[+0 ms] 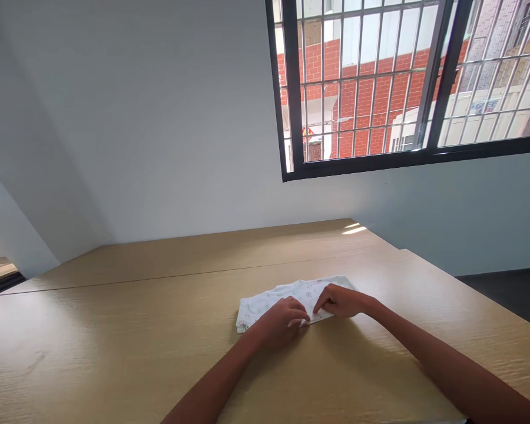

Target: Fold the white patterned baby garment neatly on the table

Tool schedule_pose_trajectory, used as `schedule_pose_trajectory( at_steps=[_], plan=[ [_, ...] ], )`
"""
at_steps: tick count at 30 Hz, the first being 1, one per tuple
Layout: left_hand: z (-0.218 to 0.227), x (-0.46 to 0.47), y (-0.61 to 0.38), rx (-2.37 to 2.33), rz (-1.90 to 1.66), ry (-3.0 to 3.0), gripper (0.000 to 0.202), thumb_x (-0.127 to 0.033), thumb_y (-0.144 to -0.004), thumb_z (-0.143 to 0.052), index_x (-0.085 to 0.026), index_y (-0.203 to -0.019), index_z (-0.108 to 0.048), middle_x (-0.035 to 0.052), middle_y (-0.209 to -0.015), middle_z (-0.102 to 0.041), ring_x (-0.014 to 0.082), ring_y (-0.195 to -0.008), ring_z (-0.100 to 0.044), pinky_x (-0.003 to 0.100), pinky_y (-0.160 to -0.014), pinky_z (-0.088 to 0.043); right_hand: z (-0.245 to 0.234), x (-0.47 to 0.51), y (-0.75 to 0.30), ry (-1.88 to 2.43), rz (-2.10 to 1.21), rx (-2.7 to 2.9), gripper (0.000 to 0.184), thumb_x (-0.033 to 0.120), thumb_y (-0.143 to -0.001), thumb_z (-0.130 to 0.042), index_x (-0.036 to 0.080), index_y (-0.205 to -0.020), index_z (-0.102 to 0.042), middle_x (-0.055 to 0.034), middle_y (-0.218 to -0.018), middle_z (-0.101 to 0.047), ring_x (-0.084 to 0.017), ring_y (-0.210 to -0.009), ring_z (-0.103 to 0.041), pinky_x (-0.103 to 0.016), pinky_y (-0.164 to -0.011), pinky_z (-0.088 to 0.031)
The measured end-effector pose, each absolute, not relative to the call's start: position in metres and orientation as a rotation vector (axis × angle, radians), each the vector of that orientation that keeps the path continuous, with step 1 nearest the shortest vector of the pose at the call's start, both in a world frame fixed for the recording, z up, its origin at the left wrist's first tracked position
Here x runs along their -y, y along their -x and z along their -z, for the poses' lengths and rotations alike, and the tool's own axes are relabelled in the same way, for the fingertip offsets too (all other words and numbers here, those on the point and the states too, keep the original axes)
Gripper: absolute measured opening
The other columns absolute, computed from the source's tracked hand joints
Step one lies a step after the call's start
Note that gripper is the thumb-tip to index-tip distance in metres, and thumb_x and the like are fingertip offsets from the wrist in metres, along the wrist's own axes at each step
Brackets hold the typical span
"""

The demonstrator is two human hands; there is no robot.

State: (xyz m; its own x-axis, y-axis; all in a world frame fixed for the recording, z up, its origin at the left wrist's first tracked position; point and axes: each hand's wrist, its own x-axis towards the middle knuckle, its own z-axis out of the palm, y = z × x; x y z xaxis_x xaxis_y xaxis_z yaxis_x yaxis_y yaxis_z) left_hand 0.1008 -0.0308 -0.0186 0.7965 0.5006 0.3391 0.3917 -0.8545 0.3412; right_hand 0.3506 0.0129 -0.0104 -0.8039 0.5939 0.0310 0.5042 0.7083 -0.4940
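Observation:
A folded white cloth point(265, 298) with a small scattered print lies flat on the wooden table, its layers showing at the left end. What kind of cloth item it is, I cannot tell. My left hand point(286, 321) rests at the near edge of the cloth, fingers bent and closed on it. Just to the right, my right hand point(342, 300) lies over the right part of the cloth. Its index finger points down onto the fabric and the other fingers are curled in, closed on the cloth. Both hands partly cover the fabric.
The pale wooden table point(136, 335) spreads to both sides, with a seam across its far part. Behind it stands a grey-white wall point(181, 129). A black-framed window point(362, 162) with metal bars is at the upper right. Dark floor point(507, 291) shows beyond the table's right edge.

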Motion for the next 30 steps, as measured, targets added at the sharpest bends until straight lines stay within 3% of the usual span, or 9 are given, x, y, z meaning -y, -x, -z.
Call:
schedule_pose_trajectory(
  at_steps=[8, 13, 22, 25, 27, 30],
  plan=[
    [0.023, 0.028, -0.103, -0.684, -0.599, -2.752, 0.013, -0.025, -0.094, -0.055, -0.016, -0.101, -0.060, 0.0062, -0.104, -0.060, 0.0202, -0.096, -0.058, 0.042, -0.089, -0.049, 0.017, -0.008, -0.350, 0.769, -0.755, 2.756, 0.031, 0.034, -0.105, -0.050, 0.010, -0.087, -0.061, 0.0014, -0.067, -0.051, -0.014, -0.058, -0.052, -0.025, -0.059, -0.047],
    [0.031, 0.023, -0.103, -0.686, -0.568, -2.781, 0.012, -0.024, -0.094, -0.055, -0.016, -0.101, -0.060, 0.0063, -0.105, -0.060, 0.0206, -0.099, -0.058, 0.043, -0.092, -0.048, 0.018, -0.016, -0.360, 0.893, -0.695, 2.746, 0.024, 0.032, -0.103, -0.053, 0.013, -0.093, -0.064, -0.0043, -0.091, -0.059, -0.018, -0.080, -0.057, -0.031, -0.075, -0.049],
    [0.038, 0.016, -0.107, -0.718, -0.507, -2.835, 0.007, -0.018, -0.092, -0.057, -0.017, -0.098, -0.061, 0.0061, -0.107, -0.060, 0.0196, -0.099, -0.057, 0.041, -0.093, -0.048, 0.043, -0.042, -0.382, 1.040, -0.476, 2.759, 0.021, 0.027, -0.102, -0.052, 0.019, -0.088, -0.065, -0.0049, -0.090, -0.057, -0.018, -0.079, -0.054, -0.028, -0.070, -0.049],
    [0.037, 0.019, -0.105, -0.803, -0.528, -2.831, 0.013, -0.020, -0.091, -0.058, -0.017, -0.103, -0.060, 0.0073, -0.115, -0.057, 0.0216, -0.105, -0.055, 0.044, -0.095, -0.046, 0.050, -0.038, -0.368, 0.927, -0.356, 2.714, 0.020, 0.032, -0.103, -0.049, 0.019, -0.103, -0.063, -0.0071, -0.102, -0.055, -0.021, -0.091, -0.054, -0.035, -0.078, -0.048],
    [0.037, 0.022, -0.101, -0.920, -0.576, -2.807, 0.027, -0.024, -0.090, -0.059, -0.018, -0.116, -0.054, 0.0099, -0.129, -0.048, 0.0271, -0.117, -0.047, 0.050, -0.100, -0.041, 0.051, -0.028, -0.354, 0.836, -0.277, 2.678, 0.026, 0.034, -0.104, -0.046, 0.018, -0.123, -0.054, -0.0097, -0.120, -0.047, -0.026, -0.108, -0.047, -0.043, -0.090, -0.043],
    [0.037, 0.026, -0.094, -1.072, -0.584, -2.744, 0.051, -0.031, -0.090, -0.060, -0.019, -0.134, -0.038, 0.0131, -0.143, -0.032, 0.0351, -0.130, -0.031, 0.059, -0.105, -0.032, 0.047, -0.015, -0.338, 0.787, -0.200, 2.673, 0.038, 0.037, -0.103, -0.050, 0.020, -0.136, -0.043, -0.0109, -0.136, -0.035, -0.031, -0.124, -0.033, -0.051, -0.102, -0.032]
  ],
)
